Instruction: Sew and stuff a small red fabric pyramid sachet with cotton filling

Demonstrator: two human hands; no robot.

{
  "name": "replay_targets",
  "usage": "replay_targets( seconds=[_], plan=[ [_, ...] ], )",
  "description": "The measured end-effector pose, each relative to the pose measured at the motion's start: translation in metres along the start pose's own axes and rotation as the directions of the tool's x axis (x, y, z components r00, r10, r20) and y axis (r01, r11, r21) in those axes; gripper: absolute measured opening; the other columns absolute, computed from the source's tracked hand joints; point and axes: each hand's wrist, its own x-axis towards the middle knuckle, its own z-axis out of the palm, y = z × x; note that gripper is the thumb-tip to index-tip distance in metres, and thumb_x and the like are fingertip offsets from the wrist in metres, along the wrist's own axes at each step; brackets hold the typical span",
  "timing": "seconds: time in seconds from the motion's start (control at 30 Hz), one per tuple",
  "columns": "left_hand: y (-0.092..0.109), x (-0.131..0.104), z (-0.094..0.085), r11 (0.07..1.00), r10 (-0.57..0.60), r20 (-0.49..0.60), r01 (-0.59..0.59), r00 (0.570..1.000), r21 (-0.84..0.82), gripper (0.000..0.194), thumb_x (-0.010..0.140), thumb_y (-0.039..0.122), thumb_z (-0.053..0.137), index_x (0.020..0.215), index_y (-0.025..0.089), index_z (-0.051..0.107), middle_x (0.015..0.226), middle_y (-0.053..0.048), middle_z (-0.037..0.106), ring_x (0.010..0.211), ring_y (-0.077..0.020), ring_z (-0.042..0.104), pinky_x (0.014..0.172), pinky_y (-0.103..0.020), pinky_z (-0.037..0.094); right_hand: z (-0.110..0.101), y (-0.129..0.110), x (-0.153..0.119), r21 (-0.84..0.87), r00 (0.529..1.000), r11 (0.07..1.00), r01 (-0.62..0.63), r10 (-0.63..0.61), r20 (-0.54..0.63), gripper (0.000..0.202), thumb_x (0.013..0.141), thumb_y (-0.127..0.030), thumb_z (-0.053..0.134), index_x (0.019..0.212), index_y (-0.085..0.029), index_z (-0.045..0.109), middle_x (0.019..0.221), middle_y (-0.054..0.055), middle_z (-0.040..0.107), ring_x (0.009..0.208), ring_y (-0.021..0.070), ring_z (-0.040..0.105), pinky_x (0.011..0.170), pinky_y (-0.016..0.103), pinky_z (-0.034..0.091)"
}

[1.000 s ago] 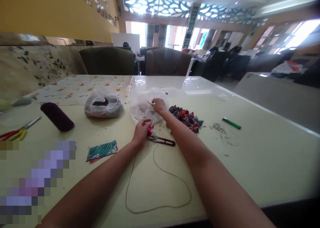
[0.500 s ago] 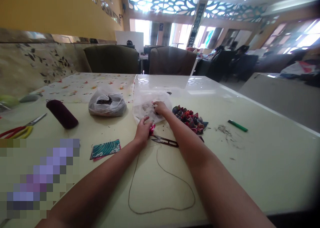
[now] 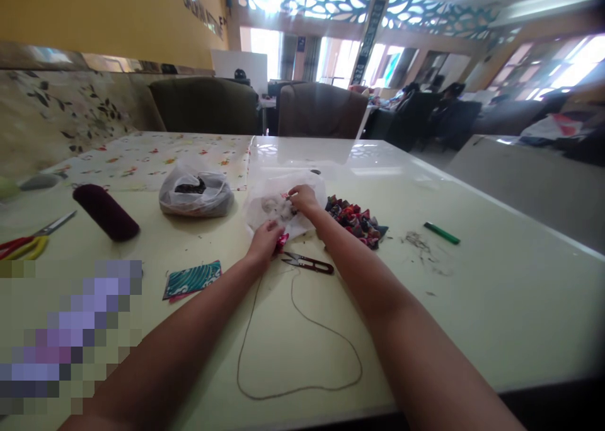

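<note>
My left hand (image 3: pixel 265 241) is closed round a small pink-red fabric piece (image 3: pixel 282 241), at the near edge of an open white plastic bag (image 3: pixel 259 213). Inside the bag's mouth, my right hand (image 3: pixel 303 199) has its fingers curled at the pale stuffing (image 3: pixel 276 206); whatever they hold is too small to tell. Dark-handled thread snips (image 3: pixel 312 264) lie just below the hands. A long brown thread (image 3: pixel 302 390) loops over the table from near my left hand. To the right of the bag sits a cluster of colourful folded fabric pieces (image 3: pixel 362 223).
On the left are a teal patterned cloth (image 3: pixel 193 280), a maroon thread cone (image 3: pixel 106 212), red-and-yellow scissors (image 3: pixel 35 242) and a second plastic bag (image 3: pixel 196 195). A green cutter (image 3: pixel 442 233) and thread scraps (image 3: pixel 418 242) lie right. Chairs (image 3: pixel 322 111) stand behind the table.
My right hand has moved slightly within the bag, and more of the snips shows. My left hand keeps the pink-red piece. The whole view has shifted a little.
</note>
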Motion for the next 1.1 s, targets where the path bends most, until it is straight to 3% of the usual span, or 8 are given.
replay_targets(
  seconds=[0.13,0.23,0.4,0.5,0.63,0.87,0.97,1.1],
  plan=[
    [0.0,0.0,0.0,1.0,0.013,-0.008,-0.013,1.0,0.021,0.046,0.079,0.023,0.067,0.125,0.017,0.061,0.068,0.002,0.059,0.044,-0.0099,0.048,0.043,-0.022,0.041,0.012,-0.006,0.006,-0.115,0.996,0.99,-0.076,0.081,0.037,0.02,0.094,-0.029,0.067,0.107,-0.013,0.068,0.112,0.008,0.068,0.105,0.0199,0.066,0.092,0.038,0.056],
    [0.0,0.0,0.0,0.999,0.016,0.0,-0.016,1.0,0.037,0.045,0.081,0.024,0.066,0.124,0.016,0.061,0.067,0.003,0.058,0.044,-0.0101,0.047,0.043,-0.022,0.041,0.016,-0.009,0.008,-0.146,0.991,0.982,-0.116,0.124,0.05,0.029,0.096,-0.034,0.065,0.117,-0.014,0.064,0.117,0.009,0.065,0.105,0.0201,0.065,0.09,0.038,0.057],
    [0.001,-0.002,0.001,0.998,0.046,0.012,-0.046,0.999,0.042,0.034,0.081,0.022,0.063,0.114,0.014,0.063,0.069,0.002,0.056,0.049,-0.0103,0.048,0.043,-0.021,0.041,0.0,-0.018,0.004,-0.093,0.992,0.988,-0.122,0.122,-0.004,0.021,0.094,-0.027,0.066,0.103,-0.008,0.067,0.091,0.006,0.069,0.076,0.0133,0.066,0.069,0.027,0.057],
    [0.002,-0.003,0.002,0.997,0.055,0.009,-0.056,0.998,0.046,0.03,0.082,0.021,0.063,0.111,0.014,0.063,0.071,0.001,0.056,0.051,-0.0108,0.049,0.044,-0.021,0.042,-0.014,-0.024,-0.003,-0.039,0.997,0.996,-0.077,0.076,-0.033,0.016,0.093,-0.019,0.06,0.098,-0.005,0.068,0.074,0.004,0.067,0.052,0.0072,0.054,0.052,0.02,0.048],
    [0.001,-0.003,0.001,0.996,0.068,0.014,-0.069,0.998,0.049,0.021,0.081,0.021,0.063,0.101,0.015,0.064,0.069,0.002,0.054,0.051,-0.0106,0.048,0.043,-0.021,0.041,-0.029,-0.026,-0.014,-0.052,0.999,0.999,-0.009,0.006,-0.05,0.019,0.091,-0.019,0.057,0.1,-0.007,0.069,0.072,0.003,0.067,0.046,0.0051,0.047,0.048,0.018,0.043],
    [-0.001,-0.001,0.001,0.996,0.077,0.007,-0.077,0.997,0.037,0.02,0.08,0.023,0.065,0.099,0.017,0.064,0.069,0.002,0.056,0.049,-0.0101,0.047,0.043,-0.021,0.041,-0.035,-0.018,-0.031,-0.275,0.99,0.957,0.094,-0.061,0.126,0.007,0.07,-0.004,0.07,0.071,-0.01,0.074,0.067,0.007,0.07,0.071,0.0178,0.066,0.072,0.024,0.051],
    [-0.001,-0.001,0.002,0.996,0.075,0.004,-0.075,0.997,0.038,0.017,0.08,0.022,0.064,0.097,0.017,0.063,0.068,0.002,0.056,0.049,-0.0101,0.048,0.043,-0.02,0.041,-0.027,-0.013,-0.036,-0.351,0.982,0.928,0.124,-0.065,0.176,0.013,0.067,0.0,0.07,0.072,-0.01,0.075,0.082,0.011,0.075,0.09,0.0242,0.069,0.085,0.029,0.051],
    [0.0,-0.002,0.002,0.997,0.07,0.0,-0.07,0.998,0.043,0.019,0.081,0.021,0.064,0.1,0.016,0.063,0.068,0.002,0.056,0.048,-0.0102,0.047,0.043,-0.021,0.041,-0.015,-0.006,-0.041,-0.381,0.972,0.913,0.146,-0.062,0.225,0.013,0.078,-0.007,0.072,0.089,-0.012,0.073,0.104,0.009,0.075,0.105,0.0217,0.067,0.099,0.037,0.05]
  ],
)
